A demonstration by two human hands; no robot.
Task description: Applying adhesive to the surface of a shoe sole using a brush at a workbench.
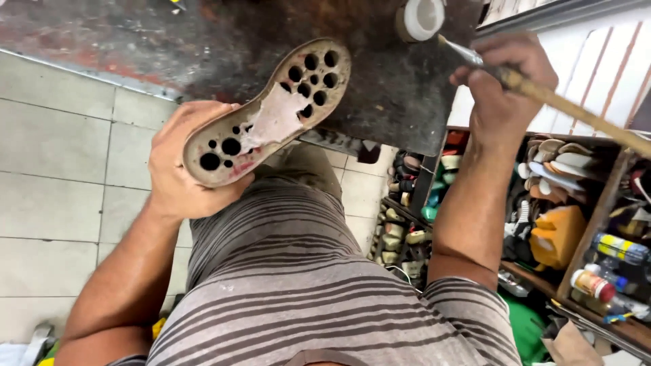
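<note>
The shoe sole (pixel 271 115) lies in the left hand (pixel 180 169), whose fingers (pixel 203 112) curl behind its heel end while its toe end reaches out past them over the worktop (pixel 380 88). The right hand (pixel 502 88), well to the right of those fingers, has its fingers (pixel 475 74) wrapped around a brush (pixel 542 98). The brush's tip reaches beyond them to the left, into a small round container (pixel 420 17) standing on the worktop; its handle runs out to the right. Below the right hand's fingers stand shelves (pixel 603 217) with shoe parts (pixel 556 163) and bottles (pixel 610 271) in them.
</note>
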